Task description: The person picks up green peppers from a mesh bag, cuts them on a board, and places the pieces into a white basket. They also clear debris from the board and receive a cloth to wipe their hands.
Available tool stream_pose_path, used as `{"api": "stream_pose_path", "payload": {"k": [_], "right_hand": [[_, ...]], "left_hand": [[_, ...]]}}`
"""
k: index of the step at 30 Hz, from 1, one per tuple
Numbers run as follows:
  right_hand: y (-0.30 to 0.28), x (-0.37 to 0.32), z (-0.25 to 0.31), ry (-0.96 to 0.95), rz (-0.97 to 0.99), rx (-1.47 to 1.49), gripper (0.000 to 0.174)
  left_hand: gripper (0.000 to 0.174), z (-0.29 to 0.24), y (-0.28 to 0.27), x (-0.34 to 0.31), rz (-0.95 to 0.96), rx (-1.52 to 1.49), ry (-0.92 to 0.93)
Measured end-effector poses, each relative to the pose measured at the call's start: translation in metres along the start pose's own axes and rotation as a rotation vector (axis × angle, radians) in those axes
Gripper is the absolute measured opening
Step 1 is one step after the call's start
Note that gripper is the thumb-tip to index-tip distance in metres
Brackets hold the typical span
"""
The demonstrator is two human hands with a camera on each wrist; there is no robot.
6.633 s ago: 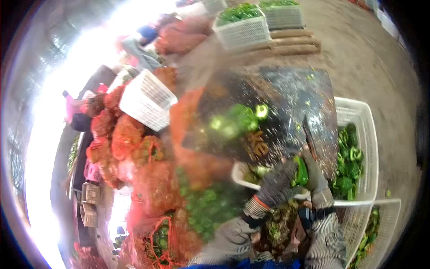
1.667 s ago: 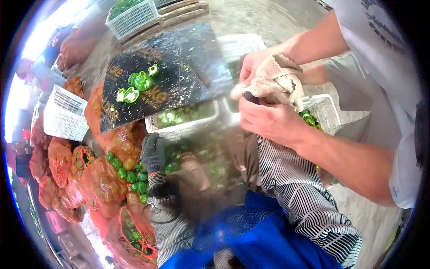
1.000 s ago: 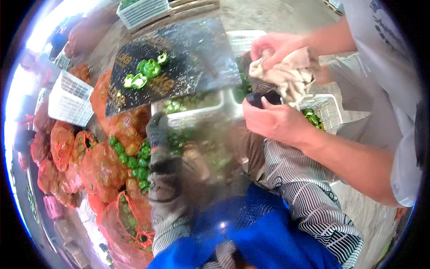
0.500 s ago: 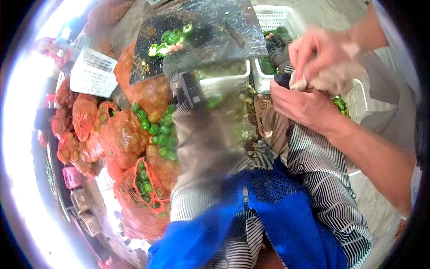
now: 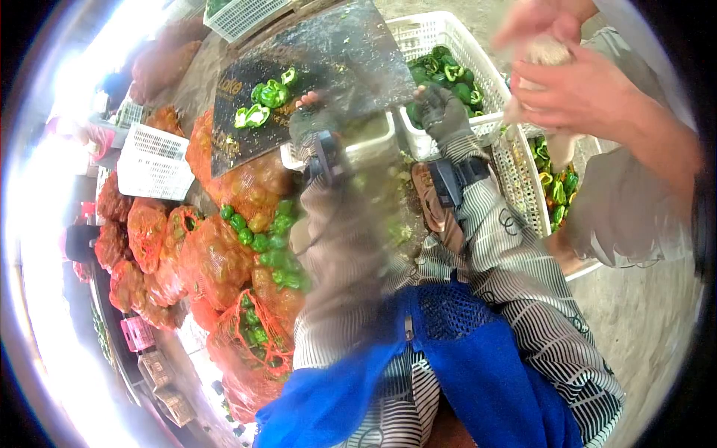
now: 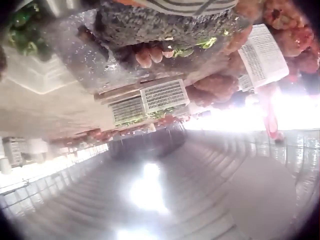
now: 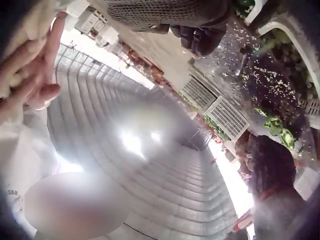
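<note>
My gloved left hand (image 5: 312, 127) is at the near edge of the dark board (image 5: 351, 45), its bare fingertips beside cut green pepper pieces (image 5: 270, 93). In the left wrist view those fingertips (image 6: 150, 56) hang loosely and grip nothing visible. My gloved right hand (image 5: 442, 116) is by the board's right corner, over the rim of a white basket (image 5: 489, 71) of green peppers. The right wrist view shows its fingers (image 7: 200, 41) loosely bent, with no object seen in them, and the dark-gloved left hand (image 7: 272, 162) near the pepper pieces.
At the right, another person's hands (image 5: 590, 93) hold a beige cloth (image 5: 549, 51). A crate of peppers (image 5: 556, 187) stands below them. Red net sacks (image 5: 216, 261), loose green peppers (image 5: 260, 243) and a white basket (image 5: 155, 168) lie at the left. A white tub (image 5: 373, 142) sits under the board.
My left hand has risen from below the board to its near edge. My right hand, hidden earlier, is in view beside the board. The other person's hands and cloth have moved up and right.
</note>
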State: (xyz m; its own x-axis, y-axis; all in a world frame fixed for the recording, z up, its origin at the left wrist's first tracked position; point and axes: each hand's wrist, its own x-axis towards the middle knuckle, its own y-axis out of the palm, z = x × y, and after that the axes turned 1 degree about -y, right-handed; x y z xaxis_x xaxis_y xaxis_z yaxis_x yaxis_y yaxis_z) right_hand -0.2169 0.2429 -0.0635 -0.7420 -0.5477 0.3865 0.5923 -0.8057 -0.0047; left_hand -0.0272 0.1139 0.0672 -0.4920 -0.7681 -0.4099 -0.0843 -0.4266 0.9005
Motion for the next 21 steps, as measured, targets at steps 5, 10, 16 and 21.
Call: {"api": "stream_pose_path", "payload": {"k": [5,10,16,21], "right_hand": [[-0.002,-0.023,0.07,0.791,-0.153,1.277,0.024],[-0.008,-0.044,0.075,0.653,0.065,1.16,0.023],[0.009,-0.078,0.02,0.642,-0.12,1.059,0.024],[-0.017,-0.076,0.104,1.018,-0.014,1.103,0.026]], "left_hand": [[0.023,-0.004,0.004,0.01,0.055,-0.011,-0.045],[0.023,-0.004,0.005,0.02,0.079,-0.005,-0.08],[0.023,0.003,0.012,0.016,0.159,-0.003,-0.205],[0.025,0.006,0.033,0.02,0.138,0.021,-0.106]]}}
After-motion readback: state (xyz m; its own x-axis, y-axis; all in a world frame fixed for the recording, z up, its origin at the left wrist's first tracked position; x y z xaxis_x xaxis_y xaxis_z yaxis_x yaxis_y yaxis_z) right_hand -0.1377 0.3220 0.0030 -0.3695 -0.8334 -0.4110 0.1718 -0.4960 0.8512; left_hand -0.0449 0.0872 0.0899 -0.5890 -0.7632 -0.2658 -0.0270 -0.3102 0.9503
